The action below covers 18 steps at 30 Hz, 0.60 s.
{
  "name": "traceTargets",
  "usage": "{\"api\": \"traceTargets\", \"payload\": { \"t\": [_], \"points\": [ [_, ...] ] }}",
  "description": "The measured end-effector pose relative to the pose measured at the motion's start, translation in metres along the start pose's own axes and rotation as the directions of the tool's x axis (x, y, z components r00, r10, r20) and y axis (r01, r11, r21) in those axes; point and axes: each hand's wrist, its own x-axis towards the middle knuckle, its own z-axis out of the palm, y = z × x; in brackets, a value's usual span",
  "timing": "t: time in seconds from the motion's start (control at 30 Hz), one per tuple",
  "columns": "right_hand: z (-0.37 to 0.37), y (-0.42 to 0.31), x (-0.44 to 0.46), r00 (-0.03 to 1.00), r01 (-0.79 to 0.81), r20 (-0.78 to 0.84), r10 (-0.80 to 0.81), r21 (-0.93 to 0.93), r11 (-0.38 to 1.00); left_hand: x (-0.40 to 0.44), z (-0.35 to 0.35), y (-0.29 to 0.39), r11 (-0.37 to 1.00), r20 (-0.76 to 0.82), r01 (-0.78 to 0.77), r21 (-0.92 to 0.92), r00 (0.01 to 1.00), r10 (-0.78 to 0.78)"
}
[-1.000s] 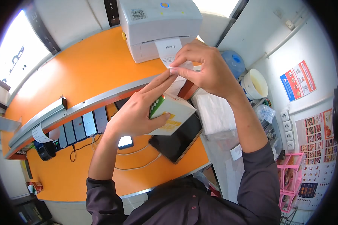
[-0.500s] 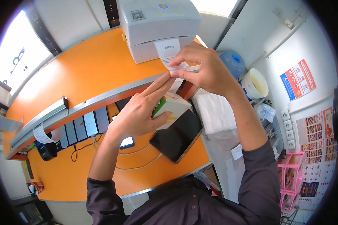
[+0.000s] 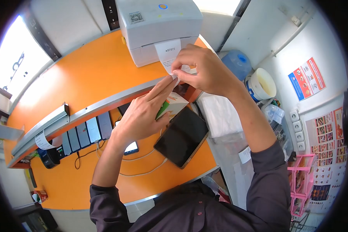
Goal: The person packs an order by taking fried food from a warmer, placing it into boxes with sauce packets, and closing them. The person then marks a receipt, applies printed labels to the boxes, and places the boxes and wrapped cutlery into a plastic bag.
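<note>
A printed paper label (image 3: pixel 167 53) hangs out of the front slot of a white label printer (image 3: pixel 162 24). My right hand (image 3: pixel 205 71) is closed in a pinch on the label's lower end. My left hand (image 3: pixel 141 110) is closer to me, its long fingers stretched toward that same end, the tips meeting the right hand's. A small white carton (image 3: pixel 176 103) with green and orange print sits between the left thumb and fingers, partly hidden by the hand.
A black tablet (image 3: pixel 181 137) lies on the orange desk (image 3: pixel 92 179) beside cables. Several phones (image 3: pixel 92 129) stand in a row under the metal-edged shelf (image 3: pixel 104 100). To the right are packed white bags (image 3: pixel 220 116), a white bucket (image 3: pixel 262 85) and a pink rack (image 3: pixel 301 181).
Both hands have shifted slightly left, and the carton has moved a little up and left with the left hand. My right fingers are now tighter on the label's end. The view moved slightly.
</note>
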Motion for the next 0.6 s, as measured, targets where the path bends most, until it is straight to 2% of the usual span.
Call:
{"api": "traceTargets", "payload": {
  "t": [0.17,0.27,0.37,0.43,0.53,0.6],
  "points": [
    [0.001,0.006,0.0,1.0,-0.004,-0.023,0.003,-0.053,0.999,0.0,0.0,0.003,1.0,0.005,-0.001,-0.009,1.0,0.001],
    [0.002,0.004,-0.004,0.99,0.128,-0.052,-0.129,-0.033,0.991,-0.002,0.0,0.002,1.0,-0.008,0.0,0.004,1.0,0.001],
    [0.001,0.006,-0.002,0.99,0.14,0.006,-0.14,-0.042,0.989,-0.001,0.002,-0.001,0.998,-0.02,-0.011,0.064,1.0,0.013],
    [-0.001,0.008,0.001,0.991,0.136,0.021,-0.136,-0.025,0.99,0.0,0.004,-0.002,0.991,-0.045,-0.058,0.123,0.997,0.064],
    [-0.001,0.01,0.002,0.994,0.094,0.06,-0.096,0.039,0.995,0.003,0.001,0.001,0.992,0.011,0.019,0.121,1.0,-0.021],
    [-0.003,0.011,0.007,0.993,0.033,0.109,-0.042,0.088,0.996,0.001,0.003,-0.003,0.984,-0.021,-0.036,0.174,0.999,0.04]
  ]
}}
